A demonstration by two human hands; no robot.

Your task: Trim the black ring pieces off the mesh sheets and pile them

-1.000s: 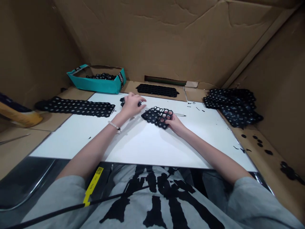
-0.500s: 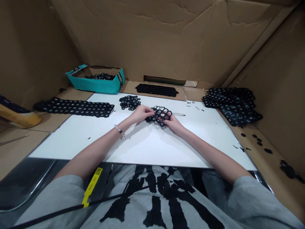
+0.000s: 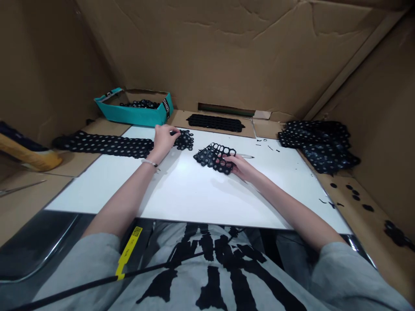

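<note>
My right hand (image 3: 241, 167) grips the right end of a black mesh piece (image 3: 215, 158) full of round holes, held just over the white board (image 3: 194, 194). At the left edge of a pile of small black rings (image 3: 185, 140), my left hand (image 3: 166, 139) is closed, thumb and fingertips pinched together; whatever they hold is too small to make out. A long black perforated strip (image 3: 110, 144) lies to the left, its right end partly behind my left hand. Just behind my right hand lies a pen (image 3: 247, 156).
A teal box (image 3: 132, 115) with black rings stands at the back left. Behind the board lies a black strip (image 3: 215, 122). Black perforated sheets (image 3: 324, 144) are heaped at the right, near small black discs (image 3: 355, 192). Scissors (image 3: 22, 188) and a yellow bottle (image 3: 30, 151) are far left.
My left hand has left the mesh piece and moved left to the ring pile. The mesh piece, still in my right hand, is now more spread out. The view has shifted slightly.
</note>
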